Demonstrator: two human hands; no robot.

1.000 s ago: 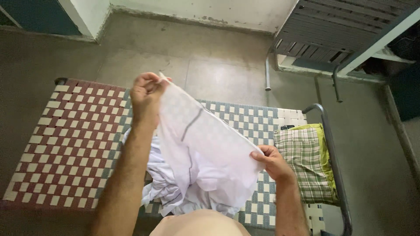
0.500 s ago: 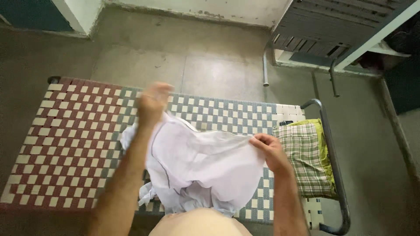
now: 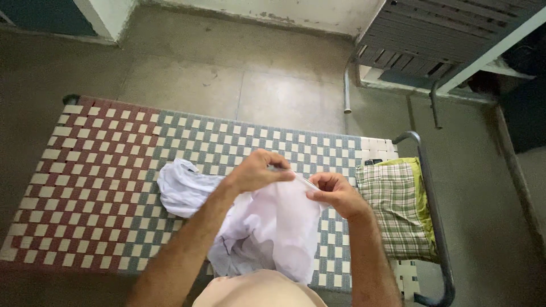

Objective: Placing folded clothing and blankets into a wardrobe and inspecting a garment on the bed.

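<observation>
**Both hands pinch white cloth edge together over woven cot**

The left hand (image 3: 259, 170) and right hand (image 3: 335, 193) meet at frame centre, each pinching the top edge of a white garment (image 3: 273, 227). The left grip is pressed together over the hem, knuckles up; the right grip pinches the same edge between thumb and fingers just beside it, at about 3 o'clock from the left hand. The two hands are nearly touching.

The garment hangs from the pinch down toward 6 o'clock, bunched. One loose part trails out to 9 o'clock and lies on the cot (image 3: 114, 170). The cot is woven in checks, red and white on its left part, grey-green and white on the right. At 3 o'clock from the hands a folded plaid cloth (image 3: 395, 207) lies on the cot's end, with a yellow-green layer showing at its far edge. A metal frame rail (image 3: 429, 187) bounds that end. Bare concrete floor (image 3: 227, 74) lies at 12 o'clock; a slatted metal structure (image 3: 443, 40) stands at 1 o'clock.

Judgement on doing this step well: match the two held edges cleanly before letting go, keep both pinches firm so the thin fabric does not slip, and lift the trailing part at 9 o'clock clear of the weave so it hangs straight rather than dragging into a skewed fold. The fabric looks light and floppy, so tension between the hands matters.
</observation>
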